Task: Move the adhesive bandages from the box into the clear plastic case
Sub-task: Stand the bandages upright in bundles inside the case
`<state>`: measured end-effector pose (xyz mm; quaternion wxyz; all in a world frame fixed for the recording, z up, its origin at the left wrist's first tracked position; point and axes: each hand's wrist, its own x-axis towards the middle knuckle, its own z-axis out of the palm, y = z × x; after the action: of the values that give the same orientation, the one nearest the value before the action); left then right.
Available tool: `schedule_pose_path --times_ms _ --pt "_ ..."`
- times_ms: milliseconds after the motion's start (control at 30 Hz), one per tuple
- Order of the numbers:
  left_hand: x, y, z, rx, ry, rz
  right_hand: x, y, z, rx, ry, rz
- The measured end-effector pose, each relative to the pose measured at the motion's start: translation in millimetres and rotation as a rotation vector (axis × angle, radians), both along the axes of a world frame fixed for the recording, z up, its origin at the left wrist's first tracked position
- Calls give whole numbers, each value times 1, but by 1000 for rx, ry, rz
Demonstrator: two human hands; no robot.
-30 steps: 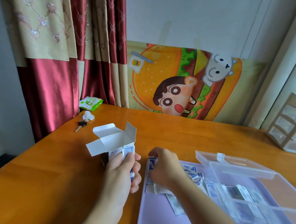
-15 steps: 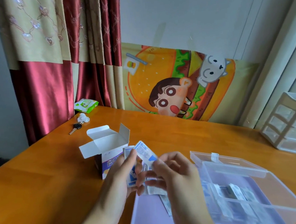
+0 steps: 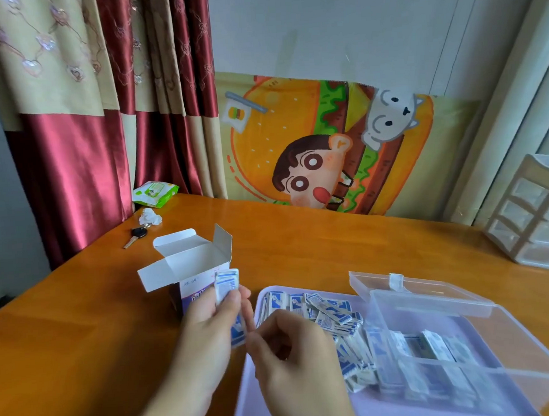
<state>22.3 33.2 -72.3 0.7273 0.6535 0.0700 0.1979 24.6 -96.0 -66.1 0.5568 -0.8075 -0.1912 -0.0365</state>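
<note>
Key (image 3: 134,237), green packet (image 3: 155,193), perhaps wipes, and drawer unit (image 3: 538,212) on table (image 3: 302,248)

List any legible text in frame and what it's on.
None can be read.
Box: handwriting and a printed logo, too blurred.
Bandages in the left hand: blue print, too small.
Bandages on the tray: blue print, too small.
Green packet: label unreadable.

Single head-worn wide-angle view, looking forward and down across the orange wooden table (image 3: 302,254) from its near edge. Both hands sit close at bottom centre. The far wall with red-and-beige curtain (image 3: 97,106) fills the upper frame. No second view.
</note>
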Motion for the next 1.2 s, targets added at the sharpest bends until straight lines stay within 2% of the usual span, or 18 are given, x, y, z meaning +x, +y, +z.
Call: schedule_pose_path --times_ms 100,267,433,567,700,833,900,967,1200 --pt "5 7 -7 -96 36 74 -1 -5 0 -84 -31 -24" --pt "4 9 -4 -197 72 -5 11 -15 0 -161 -2 -165" --pt "-3 0 0 -162 47 -190 16 -18 10 25 53 -177" --pt "-7 -7 7 21 -4 -342 11 -17 19 142 64 -72" --pt "-9 -10 8 140 45 -405 12 -18 16 201 73 -106" --pt "-14 -9 12 71 69 -460 13 -22 18 415 183 -91" --pt "-15 -8 12 38 84 -427 14 -23 18 492 222 -60" --pt "-15 -7 10 86 66 -372 14 -23 16 504 215 -42" --pt "-15 -8 10 67 0 -165 15 -23 10 367 128 -25"
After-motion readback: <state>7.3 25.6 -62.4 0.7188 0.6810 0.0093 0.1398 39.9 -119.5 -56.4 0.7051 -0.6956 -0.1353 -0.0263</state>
